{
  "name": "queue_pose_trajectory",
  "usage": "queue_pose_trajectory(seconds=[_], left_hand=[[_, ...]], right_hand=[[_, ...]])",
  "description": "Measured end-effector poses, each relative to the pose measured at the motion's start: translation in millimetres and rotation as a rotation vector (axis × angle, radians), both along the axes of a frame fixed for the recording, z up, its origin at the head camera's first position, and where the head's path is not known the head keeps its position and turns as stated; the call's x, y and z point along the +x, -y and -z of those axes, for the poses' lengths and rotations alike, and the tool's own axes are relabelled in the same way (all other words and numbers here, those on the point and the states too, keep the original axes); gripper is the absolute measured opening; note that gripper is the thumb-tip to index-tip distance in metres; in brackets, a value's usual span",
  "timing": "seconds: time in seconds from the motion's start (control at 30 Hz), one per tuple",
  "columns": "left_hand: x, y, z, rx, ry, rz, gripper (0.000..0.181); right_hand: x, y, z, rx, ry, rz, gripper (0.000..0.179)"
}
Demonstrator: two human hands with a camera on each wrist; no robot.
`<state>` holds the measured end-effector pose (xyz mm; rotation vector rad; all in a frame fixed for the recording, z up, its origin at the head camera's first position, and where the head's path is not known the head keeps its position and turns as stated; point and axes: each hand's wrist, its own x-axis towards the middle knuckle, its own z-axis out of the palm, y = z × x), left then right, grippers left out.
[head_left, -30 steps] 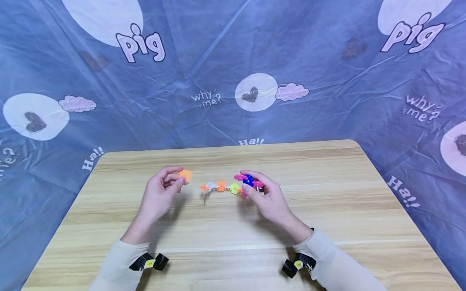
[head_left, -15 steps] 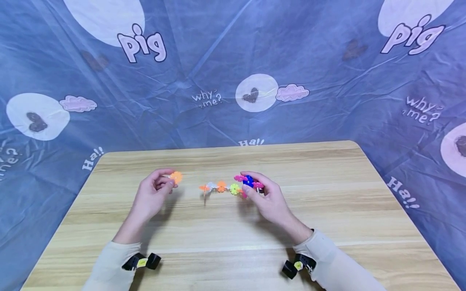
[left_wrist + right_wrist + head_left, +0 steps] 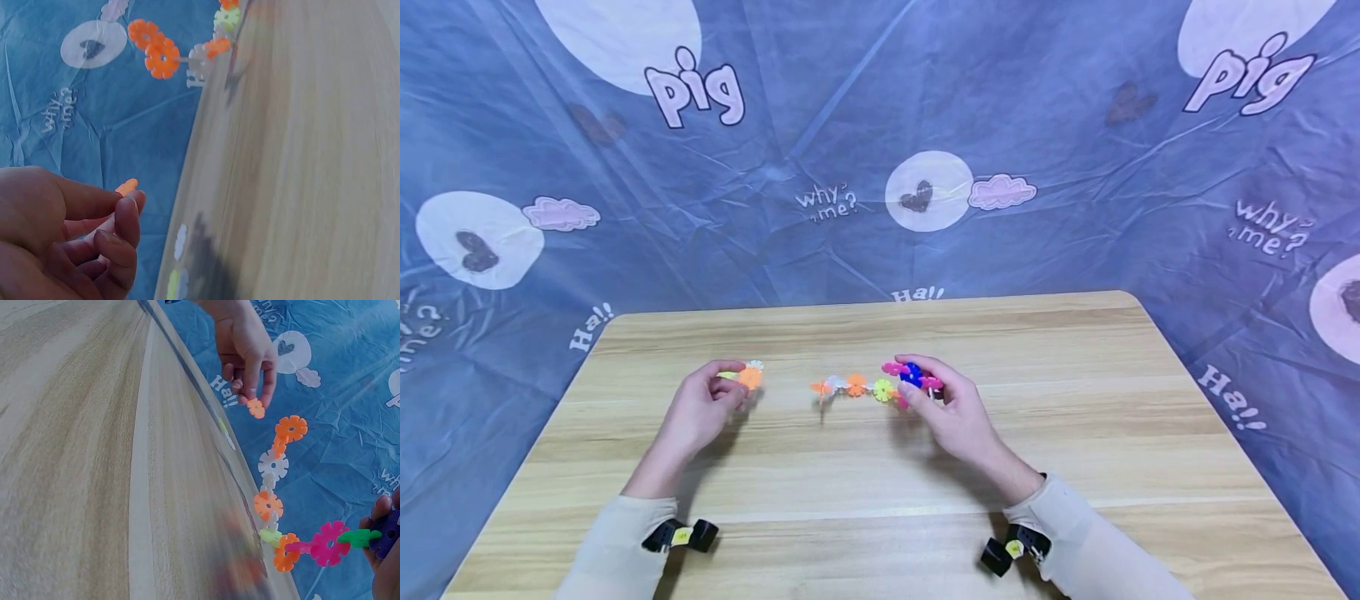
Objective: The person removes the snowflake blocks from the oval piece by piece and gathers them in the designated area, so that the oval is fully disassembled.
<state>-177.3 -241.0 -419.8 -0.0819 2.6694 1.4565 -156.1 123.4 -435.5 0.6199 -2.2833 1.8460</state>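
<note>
My left hand (image 3: 703, 404) pinches one orange flower-shaped snowflake disc (image 3: 750, 378) between thumb and index finger. My right hand (image 3: 951, 408) grips the dark blue disc (image 3: 386, 534) at one end of a chain of interlocked snowflake discs. From there the chain runs left through green, pink, orange, yellow-green and white discs; a pair of orange discs (image 3: 291, 429) forms its free end. Clear space separates that end from the disc in my left hand. In the left wrist view, a loose white disc (image 3: 180, 242) and a yellow-green disc (image 3: 173, 284) lie on the table beyond my left hand.
The wood-grain table (image 3: 865, 517) spreads under both hands. Behind it hangs a blue printed cloth (image 3: 760, 233). A black strap with a small device (image 3: 681, 535) sits on the left sleeve, a similar one (image 3: 1017, 546) on the right.
My left hand has drawn away to the left and slightly down with the orange disc, uncovering the loose white and yellow-green discs behind it. My right hand and the chain have stayed put.
</note>
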Motion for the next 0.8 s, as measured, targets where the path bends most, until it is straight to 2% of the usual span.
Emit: queue_pose_trajectory(seconds=[0.4, 0.8], left_hand=[[-8.5, 5.7, 12.3, -0.029, 0.102, -0.001, 0.04], [-15.3, 9.5, 18.6, -0.061, 0.169, -0.017, 0.041]], right_hand=[[0.4, 0, 2.2, -0.004, 0.001, 0.003, 0.041], [0.7, 0, 0.5, -0.009, 0.001, -0.008, 0.04]])
